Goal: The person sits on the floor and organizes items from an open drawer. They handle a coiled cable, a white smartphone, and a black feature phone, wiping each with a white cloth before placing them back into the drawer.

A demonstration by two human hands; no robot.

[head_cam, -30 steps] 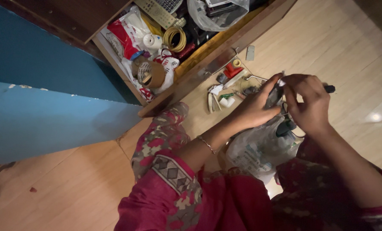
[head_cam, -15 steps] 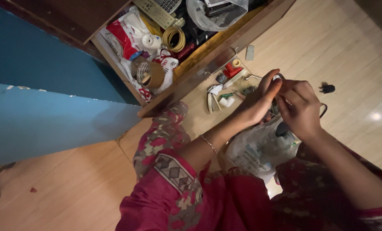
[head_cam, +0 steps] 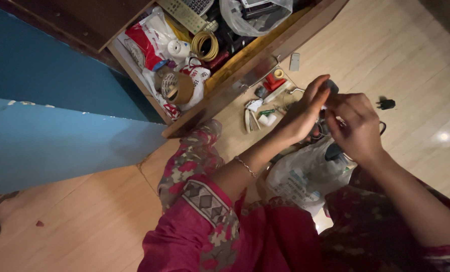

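Head view, looking down at a wooden floor (head_cam: pixel 396 45). The left hand (head_cam: pixel 303 113) and right hand (head_cam: pixel 356 128) meet above a crinkled plastic bag (head_cam: pixel 305 176) near the person's lap. Both hands' fingers curl narrowly around a small dark object (head_cam: pixel 330 86), held between them above the floor; what it is cannot be told. A black plug (head_cam: pixel 386 104) lies on the floor just beyond the right hand. An open wooden drawer (head_cam: pixel 255 63) holds a tape roll (head_cam: pixel 177 86), a coiled cable (head_cam: pixel 206 45) and a remote control (head_cam: pixel 184 15).
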